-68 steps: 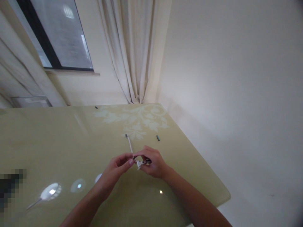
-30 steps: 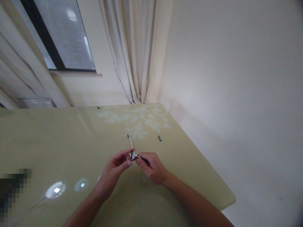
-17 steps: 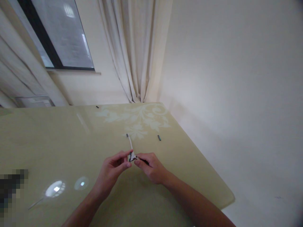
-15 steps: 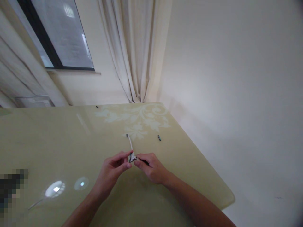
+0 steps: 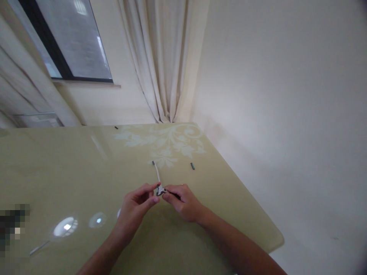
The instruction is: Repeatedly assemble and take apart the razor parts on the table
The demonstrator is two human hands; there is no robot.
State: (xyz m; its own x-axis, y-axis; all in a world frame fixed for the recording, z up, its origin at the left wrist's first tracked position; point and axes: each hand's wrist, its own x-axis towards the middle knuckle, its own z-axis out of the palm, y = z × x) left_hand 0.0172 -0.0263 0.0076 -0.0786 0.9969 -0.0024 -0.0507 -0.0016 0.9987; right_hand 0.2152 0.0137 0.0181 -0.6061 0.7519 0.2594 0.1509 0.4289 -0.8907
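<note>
What looks like a razor (image 5: 162,190), with a silvery neck and a dark handle, is held over the table between my hands. My right hand (image 5: 185,202) is closed around its dark handle, thumb and forefinger near the neck. On the other side, my left hand (image 5: 140,202) pinches the razor's small dark blade head (image 5: 157,190) between thumb and fingertips. The head is up against the neck; whether the two are joined is too small to tell. Just beyond lies a thin white stick with a dark tip (image 5: 156,171), perhaps a toothbrush, its near end hidden behind the hands.
A small dark bar (image 5: 192,166), similar to a blade cartridge, lies right of the hands. Another small dark piece (image 5: 116,127) is near the table's far edge. The glossy table (image 5: 71,164) meets curtains (image 5: 160,57) behind and a white wall (image 5: 286,114) at right.
The view has shifted very slightly. Both hands keep the same grip, with only a tiny turn of the razor at most.
</note>
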